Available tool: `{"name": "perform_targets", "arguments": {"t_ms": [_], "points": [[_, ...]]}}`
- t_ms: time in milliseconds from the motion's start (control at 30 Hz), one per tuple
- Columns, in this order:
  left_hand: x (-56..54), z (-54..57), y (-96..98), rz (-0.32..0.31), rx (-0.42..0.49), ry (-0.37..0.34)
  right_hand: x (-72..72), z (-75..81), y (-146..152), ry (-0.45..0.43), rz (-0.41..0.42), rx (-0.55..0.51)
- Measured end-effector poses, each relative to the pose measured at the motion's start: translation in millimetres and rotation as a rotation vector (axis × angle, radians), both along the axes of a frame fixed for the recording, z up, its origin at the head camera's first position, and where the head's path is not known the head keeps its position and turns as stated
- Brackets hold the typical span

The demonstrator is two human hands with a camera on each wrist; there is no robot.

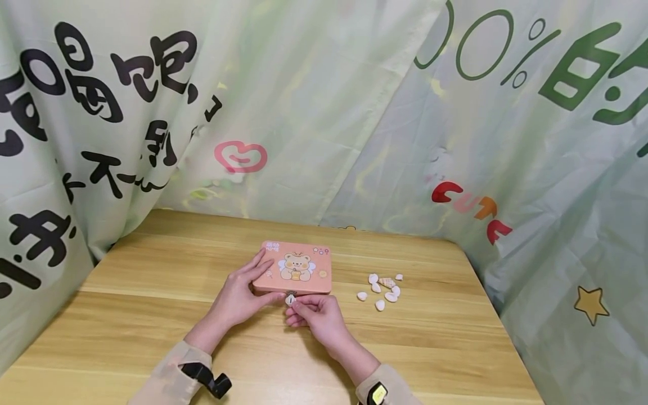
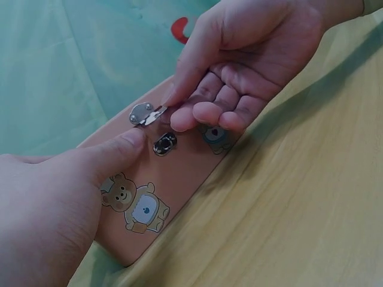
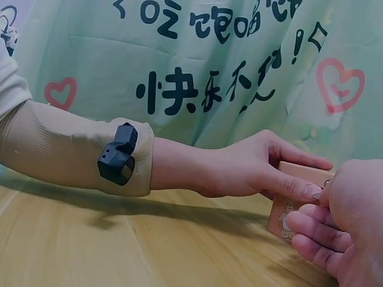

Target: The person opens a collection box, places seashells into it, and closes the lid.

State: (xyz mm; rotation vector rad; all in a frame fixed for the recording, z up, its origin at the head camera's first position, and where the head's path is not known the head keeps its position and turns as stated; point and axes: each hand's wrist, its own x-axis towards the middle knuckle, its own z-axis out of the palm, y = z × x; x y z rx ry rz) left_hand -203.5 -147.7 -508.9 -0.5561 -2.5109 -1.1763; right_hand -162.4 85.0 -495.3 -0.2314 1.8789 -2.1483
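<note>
A pink tin box (image 1: 304, 284) with a winged bear on its lid lies on the table. My left hand (image 1: 239, 297) holds its left side, fingers over the lid and thumb along the front wall. With thumb and index finger my right hand (image 1: 321, 320) pinches the flap of a metal latch (image 2: 154, 115) at the front. In the left wrist view the flap stands out from the wall, apart from the dark metal catch (image 2: 164, 143) below it. The left thumb tip is right beside the latch. The other right fingers curl loosely in front of the box.
Several small white shells (image 1: 391, 296) and a brownish spiral shell (image 1: 387, 282) lie right of the box on the wooden table (image 1: 430, 349). A printed curtain (image 1: 314, 112) hangs behind the table and along both sides.
</note>
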Motion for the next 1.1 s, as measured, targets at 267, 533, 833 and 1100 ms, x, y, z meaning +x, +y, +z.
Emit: {"name": "perform_targets", "arguments": {"t_ms": [267,533,833,1100], "points": [[-1.9,7.0,0.3,0.001,-0.035,-0.002,0.9,7.9,2,-0.001,-0.008,-0.017],[-3.6,17.4,0.8,0.017,-0.071,0.002,-0.9,15.4,6,0.019,-0.005,-0.006],[-7.1,23.2,0.5,0.025,-0.049,0.005,-4.4,21.4,12,0.105,0.004,0.015],[-6.7,27.2,2.4,0.055,-0.043,0.005,-7.3,26.4,22,0.142,-0.004,0.049]]}}
